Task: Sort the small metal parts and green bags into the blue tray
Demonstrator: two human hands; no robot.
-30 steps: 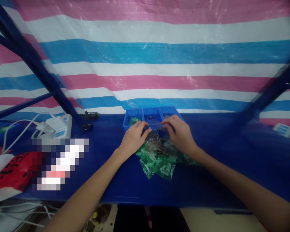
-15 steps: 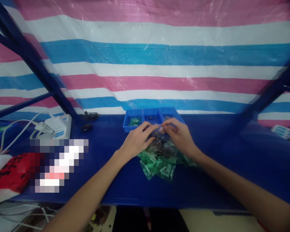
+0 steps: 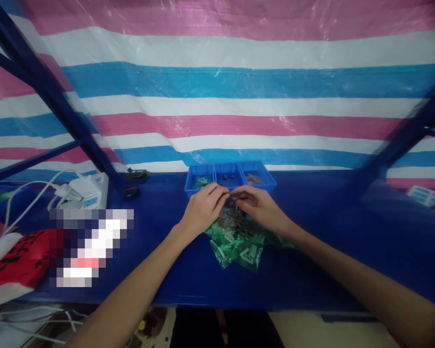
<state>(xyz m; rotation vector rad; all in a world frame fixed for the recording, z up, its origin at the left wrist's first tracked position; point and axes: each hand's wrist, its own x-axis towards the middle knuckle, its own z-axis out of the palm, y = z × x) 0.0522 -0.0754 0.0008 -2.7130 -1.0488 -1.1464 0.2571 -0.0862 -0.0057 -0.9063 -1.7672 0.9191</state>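
Note:
My left hand point(image 3: 203, 207) and my right hand point(image 3: 260, 205) meet above a pile of small bags, fingertips nearly touching. Both are closed in a pinch on a small clear plastic bag point(image 3: 227, 205), which the fingers mostly hide. Beneath them lie several green-tinted bags point(image 3: 235, 247) with pale pieces inside, together with clear bags of dark small parts point(image 3: 232, 220). Just beyond the fingers stands a blue three-compartment tray point(image 3: 240, 175). Its left compartment holds green packets point(image 3: 202, 182), its middle a few tiny dark parts point(image 3: 228, 177), its right clear brownish packets point(image 3: 253, 179).
A white power strip point(image 3: 100, 191) with plugs and cables stands on the blue table point(image 3: 159, 270) at the left. Near it are a black object point(image 3: 130, 192) and a red and white bag point(image 3: 20, 261). Blue frame bars point(image 3: 54, 104) and a striped sheet point(image 3: 217, 79) rise behind.
My hands have drawn closer together, the right one shifting left and slightly down. The clear bag between them shows less, and the tray's right compartment is more exposed.

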